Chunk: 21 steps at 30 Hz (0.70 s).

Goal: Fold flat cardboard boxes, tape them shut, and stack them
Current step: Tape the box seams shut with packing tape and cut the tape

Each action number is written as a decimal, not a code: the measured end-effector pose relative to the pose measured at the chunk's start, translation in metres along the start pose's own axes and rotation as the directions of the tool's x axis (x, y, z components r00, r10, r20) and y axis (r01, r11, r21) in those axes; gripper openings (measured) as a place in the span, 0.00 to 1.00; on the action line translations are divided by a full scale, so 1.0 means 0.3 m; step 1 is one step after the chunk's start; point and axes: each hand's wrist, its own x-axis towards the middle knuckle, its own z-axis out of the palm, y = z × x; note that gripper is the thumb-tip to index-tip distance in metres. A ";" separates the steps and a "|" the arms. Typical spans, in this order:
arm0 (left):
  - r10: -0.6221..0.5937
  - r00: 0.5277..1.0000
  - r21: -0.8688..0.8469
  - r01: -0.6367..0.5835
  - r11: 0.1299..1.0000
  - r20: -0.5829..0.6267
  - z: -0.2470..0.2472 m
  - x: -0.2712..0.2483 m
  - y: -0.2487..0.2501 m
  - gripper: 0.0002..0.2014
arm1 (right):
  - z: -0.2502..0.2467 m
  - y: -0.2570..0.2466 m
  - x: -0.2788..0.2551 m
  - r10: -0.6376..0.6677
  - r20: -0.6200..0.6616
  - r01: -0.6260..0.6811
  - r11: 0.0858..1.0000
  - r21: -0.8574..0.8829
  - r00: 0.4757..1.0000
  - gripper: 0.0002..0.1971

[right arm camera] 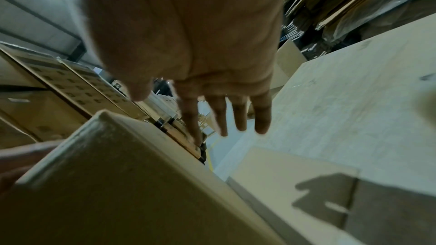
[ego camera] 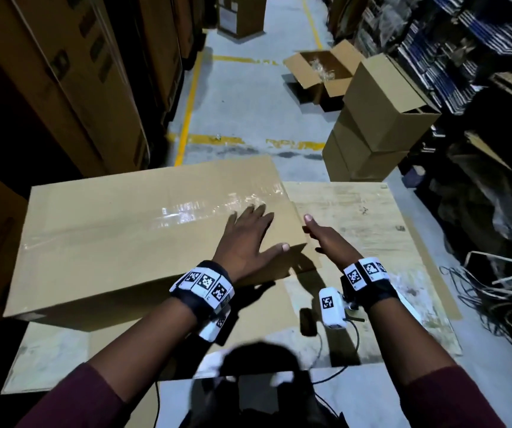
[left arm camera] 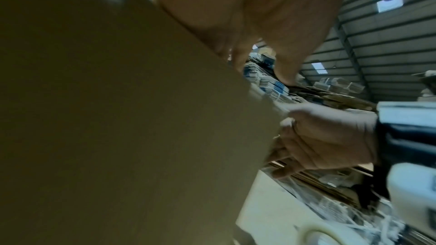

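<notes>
A big brown taped box (ego camera: 131,230) on a pale wooden table (ego camera: 372,230), filling the table's left half, out toward nine o'clock. A shiny strip of clear tape (ego camera: 217,205) along the seam on top. Left hand (ego camera: 245,239) flat on the box top near its right end, fingers straight and spread, holding nothing. Right hand (ego camera: 328,239) just beside the box's right end, at three o'clock from the left hand, fingers straight and loose, thumb up by the box corner, holding nothing; touching the box or not, hard to tell. A roll of tape (left arm camera: 330,234) low in the left wrist view, blurry. A stack of shut boxes (ego camera: 375,118) on the floor at one o'clock, well apart from the table. An open box (ego camera: 322,72) past the stack, near twelve o'clock. Yellow lines (ego camera: 193,88) on the grey floor.
</notes>
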 end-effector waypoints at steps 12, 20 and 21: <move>0.006 0.980 -0.322 0.059 0.945 0.199 0.458 0.074 0.369 0.12 | -0.197 0.553 -0.153 0.344 -0.289 -0.425 0.854 -0.299 0.894 0.55; -0.397 0.676 -0.506 0.732 0.456 0.621 0.818 0.063 0.427 0.33 | -0.209 0.690 -0.210 0.158 -0.291 -0.214 0.962 -0.172 0.944 0.23; -0.402 0.640 -0.568 0.768 0.296 0.655 0.850 0.070 0.449 0.32 | -0.221 0.703 -0.229 0.127 -0.292 -0.175 0.974 -0.144 0.948 0.23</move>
